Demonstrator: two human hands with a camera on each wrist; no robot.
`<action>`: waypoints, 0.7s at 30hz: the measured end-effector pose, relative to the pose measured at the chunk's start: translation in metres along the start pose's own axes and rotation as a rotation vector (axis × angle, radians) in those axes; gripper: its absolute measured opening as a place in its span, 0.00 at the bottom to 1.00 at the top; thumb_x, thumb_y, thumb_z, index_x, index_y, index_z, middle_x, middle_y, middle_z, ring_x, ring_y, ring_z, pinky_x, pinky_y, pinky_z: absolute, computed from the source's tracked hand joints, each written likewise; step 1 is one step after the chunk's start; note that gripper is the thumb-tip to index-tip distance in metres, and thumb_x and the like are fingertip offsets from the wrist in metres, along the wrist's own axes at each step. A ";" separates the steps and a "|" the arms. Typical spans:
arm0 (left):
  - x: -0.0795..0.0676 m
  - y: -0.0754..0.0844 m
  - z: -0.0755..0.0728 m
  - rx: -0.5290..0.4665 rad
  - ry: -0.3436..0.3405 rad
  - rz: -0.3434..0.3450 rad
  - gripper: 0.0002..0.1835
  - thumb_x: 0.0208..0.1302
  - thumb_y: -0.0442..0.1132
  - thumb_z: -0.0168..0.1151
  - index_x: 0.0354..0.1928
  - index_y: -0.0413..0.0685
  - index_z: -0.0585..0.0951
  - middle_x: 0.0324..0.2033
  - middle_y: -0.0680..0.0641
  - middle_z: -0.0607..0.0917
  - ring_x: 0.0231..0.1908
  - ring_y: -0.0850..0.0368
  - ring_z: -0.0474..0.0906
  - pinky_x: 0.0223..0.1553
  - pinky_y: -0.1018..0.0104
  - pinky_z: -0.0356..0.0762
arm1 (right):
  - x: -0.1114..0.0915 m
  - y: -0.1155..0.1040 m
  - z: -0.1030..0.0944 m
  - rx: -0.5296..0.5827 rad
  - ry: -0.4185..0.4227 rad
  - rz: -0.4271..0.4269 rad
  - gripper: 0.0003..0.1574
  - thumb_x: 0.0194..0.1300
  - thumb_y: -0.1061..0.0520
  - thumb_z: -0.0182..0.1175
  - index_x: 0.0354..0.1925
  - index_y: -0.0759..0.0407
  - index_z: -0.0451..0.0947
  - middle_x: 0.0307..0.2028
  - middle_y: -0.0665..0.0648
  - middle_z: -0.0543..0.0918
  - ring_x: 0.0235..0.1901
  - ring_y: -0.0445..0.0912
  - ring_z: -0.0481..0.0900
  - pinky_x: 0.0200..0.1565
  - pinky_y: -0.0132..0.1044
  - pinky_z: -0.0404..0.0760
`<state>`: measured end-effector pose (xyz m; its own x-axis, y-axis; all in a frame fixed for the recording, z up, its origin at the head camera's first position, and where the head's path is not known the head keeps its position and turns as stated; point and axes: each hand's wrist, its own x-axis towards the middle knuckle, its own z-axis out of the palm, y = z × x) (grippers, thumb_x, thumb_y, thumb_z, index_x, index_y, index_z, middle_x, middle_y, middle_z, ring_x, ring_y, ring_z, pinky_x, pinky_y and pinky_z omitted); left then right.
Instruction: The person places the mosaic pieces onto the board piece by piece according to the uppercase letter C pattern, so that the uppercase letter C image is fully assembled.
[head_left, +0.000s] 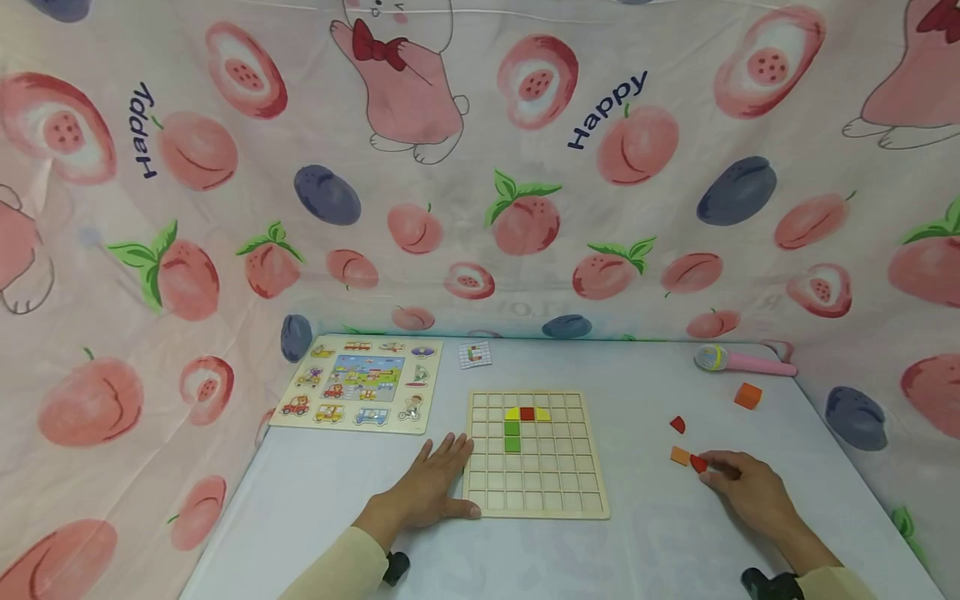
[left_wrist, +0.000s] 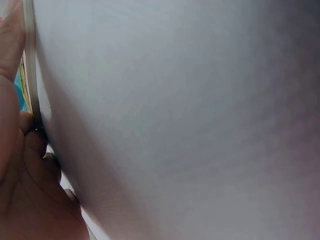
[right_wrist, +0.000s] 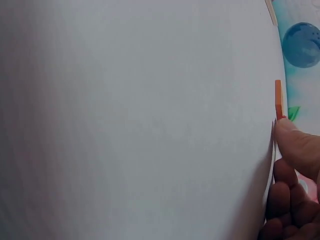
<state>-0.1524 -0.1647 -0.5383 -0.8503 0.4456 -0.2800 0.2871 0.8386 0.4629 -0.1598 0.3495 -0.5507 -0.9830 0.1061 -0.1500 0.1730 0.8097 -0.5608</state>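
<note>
A wooden grid board (head_left: 555, 514) lies mid-table. On it, a red square tile (head_left: 527, 414) sits between two yellow quarter-round tiles, with two green square tiles (head_left: 512, 436) below the left one. My left hand (head_left: 429, 485) rests with fingers extended at the board's left edge, thumb at the lower left corner; the board's edge (left_wrist: 31, 65) runs beside it in the left wrist view. At right, my right hand (head_left: 753, 497) pinches a red quarter-round tile (head_left: 698, 463) between thumb and fingertips. Right beside that tile lies an orange square tile (head_left: 679, 456), also in the right wrist view.
Another red quarter-round tile (head_left: 678, 425) lies above the orange one. An orange block (head_left: 747, 396) and a pink toy microphone (head_left: 750, 362) are at back right. Back left holds a picture puzzle board (head_left: 307, 400) and a small pattern card (head_left: 475, 355). A fruit-print cloth hangs behind the table.
</note>
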 end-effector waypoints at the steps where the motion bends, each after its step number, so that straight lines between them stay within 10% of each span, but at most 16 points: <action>1: 0.000 0.000 0.000 0.001 0.000 0.000 0.61 0.59 0.70 0.70 0.85 0.50 0.53 0.85 0.49 0.50 0.85 0.50 0.40 0.86 0.44 0.33 | 0.000 0.001 0.000 0.010 0.009 0.003 0.28 0.73 0.54 0.67 0.64 0.69 0.78 0.58 0.74 0.81 0.56 0.68 0.78 0.56 0.66 0.81; 10: 0.001 0.000 0.000 0.018 -0.001 0.000 0.61 0.59 0.70 0.69 0.85 0.50 0.52 0.85 0.49 0.50 0.85 0.50 0.40 0.86 0.44 0.34 | -0.002 -0.001 0.001 0.091 0.125 0.040 0.26 0.74 0.58 0.66 0.66 0.65 0.78 0.54 0.73 0.85 0.54 0.68 0.80 0.53 0.65 0.81; 17: 0.000 0.001 -0.001 0.024 0.000 0.002 0.62 0.58 0.71 0.69 0.85 0.49 0.53 0.85 0.48 0.50 0.85 0.49 0.40 0.85 0.43 0.34 | 0.003 -0.006 0.003 0.110 0.177 0.000 0.24 0.73 0.58 0.67 0.64 0.61 0.79 0.49 0.69 0.89 0.48 0.61 0.85 0.38 0.32 0.81; 21: -0.001 0.001 -0.001 0.026 0.001 0.003 0.62 0.58 0.70 0.69 0.85 0.49 0.53 0.85 0.48 0.51 0.85 0.49 0.41 0.85 0.43 0.34 | 0.004 -0.015 0.006 0.124 0.191 -0.033 0.23 0.74 0.56 0.66 0.64 0.60 0.80 0.50 0.68 0.89 0.51 0.62 0.85 0.39 0.29 0.79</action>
<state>-0.1520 -0.1645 -0.5366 -0.8498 0.4480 -0.2776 0.3012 0.8451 0.4417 -0.1659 0.3344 -0.5479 -0.9802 0.1972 0.0202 0.1350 0.7388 -0.6603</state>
